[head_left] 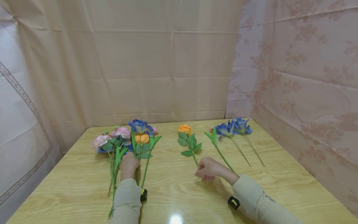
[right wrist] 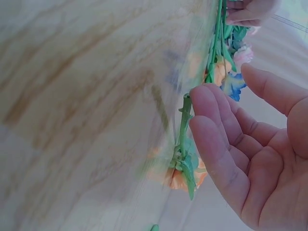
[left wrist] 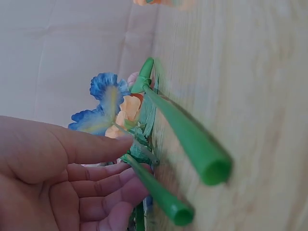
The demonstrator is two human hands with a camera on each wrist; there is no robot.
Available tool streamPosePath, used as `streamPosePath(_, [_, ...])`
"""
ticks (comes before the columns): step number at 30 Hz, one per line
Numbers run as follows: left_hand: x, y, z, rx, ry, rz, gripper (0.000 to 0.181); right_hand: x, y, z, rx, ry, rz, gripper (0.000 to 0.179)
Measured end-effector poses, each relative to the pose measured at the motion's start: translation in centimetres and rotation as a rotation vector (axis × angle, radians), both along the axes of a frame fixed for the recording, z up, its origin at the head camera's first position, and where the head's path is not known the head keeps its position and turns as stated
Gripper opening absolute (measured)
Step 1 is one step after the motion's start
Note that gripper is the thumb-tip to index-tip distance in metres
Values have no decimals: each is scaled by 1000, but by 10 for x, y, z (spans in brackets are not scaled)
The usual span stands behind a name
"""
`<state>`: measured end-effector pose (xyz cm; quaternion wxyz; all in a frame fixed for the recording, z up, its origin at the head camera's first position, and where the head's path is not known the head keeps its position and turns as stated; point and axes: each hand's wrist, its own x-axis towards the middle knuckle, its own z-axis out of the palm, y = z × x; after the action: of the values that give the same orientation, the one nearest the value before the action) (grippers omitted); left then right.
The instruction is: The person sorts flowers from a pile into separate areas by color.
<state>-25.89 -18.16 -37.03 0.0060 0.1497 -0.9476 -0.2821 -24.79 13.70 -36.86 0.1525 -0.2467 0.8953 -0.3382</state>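
In the head view, my left hand [head_left: 130,163] is among the stems of the left-hand flowers. In the left wrist view, its thumb and curled fingers close around a green flower stem [left wrist: 156,190], beside a blue iris [left wrist: 98,108]. A second thick green stem [left wrist: 185,130] lies apart on the table. My right hand [head_left: 209,168] is at the lower stem of an orange rose [head_left: 184,129]. The right wrist view shows its fingers loosely bent, fingertips right at the cut end of the rose stem [right wrist: 184,120], thumb well apart.
Pink peonies [head_left: 122,133] lie at the left; another orange rose [head_left: 142,138] lies under a blue iris [head_left: 140,127]. To the right are a green-leaved stem [head_left: 221,152] with a pink bud [head_left: 211,128] and two blue irises [head_left: 241,126]. Curtains [head_left: 162,62] stand behind the wooden table [head_left: 173,193].
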Motion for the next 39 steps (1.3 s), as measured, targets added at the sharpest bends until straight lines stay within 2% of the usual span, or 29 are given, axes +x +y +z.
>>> streamPosePath(9, [-1,-5,-4,30,-9,-18,7,1,1,0,-13,-8,5,19])
streamPosePath(14, [-3,-12,-3,109,-2,-60,9,2,0,0,-16,-12,2,18])
streamPosePath(17, [-2,-15,3,153,17,-65,12,2,0,0,-19,-13,3,18])
streamPosePath(21, [4,-16,17,128,39,-78,20,2,-1,0,-19,-21,-2,18])
streamPosePath(22, [5,-16,21,94,52,-95,21,2,-1,0,-18,-25,-5,17])
streamPosePath(29, [13,-11,40,196,119,-89,38,3,-2,1,-11,-32,-10,18])
streamPosePath(36, [15,-1,52,241,110,-109,14,2,-6,4,-36,-47,-2,18])
streamPosePath(39, [15,3,55,246,105,-108,10,2,-7,4,-46,-45,10,19])
